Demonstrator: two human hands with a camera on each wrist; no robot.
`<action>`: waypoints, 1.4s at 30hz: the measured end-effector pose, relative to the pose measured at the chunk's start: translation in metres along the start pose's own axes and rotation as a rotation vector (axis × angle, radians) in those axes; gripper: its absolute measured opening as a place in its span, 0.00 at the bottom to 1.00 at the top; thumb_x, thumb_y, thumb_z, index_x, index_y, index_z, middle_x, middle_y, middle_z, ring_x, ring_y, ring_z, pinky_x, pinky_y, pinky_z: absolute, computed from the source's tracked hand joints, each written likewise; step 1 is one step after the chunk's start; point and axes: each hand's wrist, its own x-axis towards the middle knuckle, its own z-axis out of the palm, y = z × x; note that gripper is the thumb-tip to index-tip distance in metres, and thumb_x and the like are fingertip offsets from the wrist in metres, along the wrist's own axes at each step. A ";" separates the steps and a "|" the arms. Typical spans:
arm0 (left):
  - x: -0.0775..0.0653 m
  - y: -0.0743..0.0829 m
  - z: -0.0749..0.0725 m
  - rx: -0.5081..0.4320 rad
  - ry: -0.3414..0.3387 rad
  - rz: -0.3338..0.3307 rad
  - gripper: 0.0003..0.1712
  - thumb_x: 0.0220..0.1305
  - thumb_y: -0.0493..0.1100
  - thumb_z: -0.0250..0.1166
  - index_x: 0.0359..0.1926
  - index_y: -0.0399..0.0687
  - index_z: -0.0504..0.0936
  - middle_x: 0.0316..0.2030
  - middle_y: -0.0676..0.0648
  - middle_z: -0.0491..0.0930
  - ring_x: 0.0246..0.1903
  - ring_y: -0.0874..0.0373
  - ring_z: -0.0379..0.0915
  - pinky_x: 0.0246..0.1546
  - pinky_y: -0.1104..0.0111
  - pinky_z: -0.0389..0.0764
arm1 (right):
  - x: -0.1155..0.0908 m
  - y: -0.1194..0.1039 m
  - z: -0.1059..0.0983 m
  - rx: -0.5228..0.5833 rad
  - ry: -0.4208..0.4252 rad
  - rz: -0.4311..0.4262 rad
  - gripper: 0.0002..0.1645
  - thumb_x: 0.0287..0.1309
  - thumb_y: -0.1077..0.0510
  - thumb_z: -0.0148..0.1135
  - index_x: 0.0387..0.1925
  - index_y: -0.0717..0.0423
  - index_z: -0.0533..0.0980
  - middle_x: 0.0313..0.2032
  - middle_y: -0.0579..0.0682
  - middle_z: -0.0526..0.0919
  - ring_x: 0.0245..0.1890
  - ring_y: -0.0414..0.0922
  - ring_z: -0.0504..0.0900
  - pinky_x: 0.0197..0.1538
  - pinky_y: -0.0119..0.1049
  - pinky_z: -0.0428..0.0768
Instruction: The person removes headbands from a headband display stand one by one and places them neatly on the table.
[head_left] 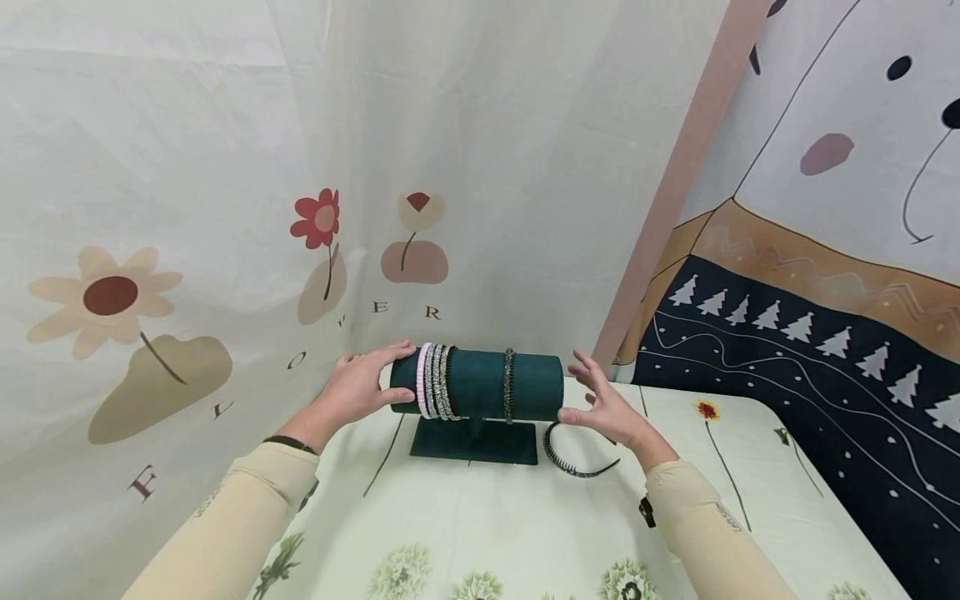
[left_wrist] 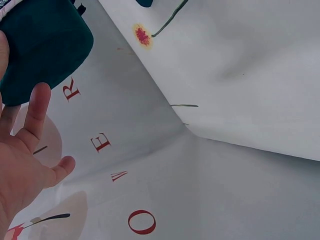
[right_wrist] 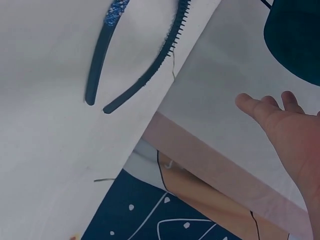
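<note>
A dark green roll-shaped display stand [head_left: 477,385] stands on the table. Near its left end a pink headband [head_left: 422,381] and several glittery headbands [head_left: 442,382] sit side by side; a single dark beaded headband [head_left: 509,385] circles the roll farther right. My left hand [head_left: 365,383] holds the roll's left end, thumb in front and fingers over the top. In the left wrist view, its little finger sticks out free. At the other end, my right hand [head_left: 606,408] has its fingers spread, thumb tip right at the roll's lower edge, nothing in the palm.
A dark toothed headband [head_left: 577,472] with glitter lies on the table beside the stand's base, below my right hand. The table wears a pale cloth [head_left: 495,517] printed with flowers. Printed curtains [head_left: 525,167] hang close behind and to the left.
</note>
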 end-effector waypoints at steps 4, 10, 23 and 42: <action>0.000 0.001 0.000 0.000 -0.003 -0.001 0.48 0.64 0.55 0.78 0.81 0.54 0.68 0.82 0.45 0.64 0.76 0.33 0.67 0.75 0.25 0.50 | 0.002 -0.002 0.000 -0.008 0.000 -0.009 0.74 0.59 0.39 0.79 0.87 0.42 0.37 0.85 0.65 0.49 0.85 0.69 0.46 0.80 0.76 0.51; 0.000 0.002 -0.002 -0.009 -0.005 -0.005 0.48 0.64 0.55 0.78 0.81 0.54 0.68 0.82 0.45 0.65 0.76 0.34 0.67 0.76 0.25 0.49 | 0.003 -0.006 -0.001 -0.024 0.005 -0.016 0.74 0.57 0.35 0.79 0.87 0.40 0.38 0.85 0.64 0.49 0.85 0.69 0.47 0.79 0.77 0.51; 0.000 0.001 0.001 -0.012 -0.006 -0.006 0.48 0.64 0.55 0.78 0.81 0.55 0.68 0.82 0.46 0.64 0.77 0.34 0.66 0.75 0.25 0.50 | 0.004 -0.016 -0.002 -0.048 0.009 -0.051 0.74 0.57 0.34 0.79 0.87 0.41 0.38 0.85 0.65 0.49 0.84 0.69 0.47 0.79 0.78 0.49; -0.001 0.002 -0.001 -0.020 -0.005 -0.013 0.48 0.64 0.55 0.78 0.81 0.54 0.68 0.82 0.46 0.64 0.77 0.35 0.66 0.76 0.26 0.51 | 0.006 -0.026 -0.003 -0.116 0.007 -0.038 0.73 0.58 0.40 0.80 0.87 0.39 0.39 0.85 0.62 0.48 0.85 0.67 0.46 0.81 0.75 0.47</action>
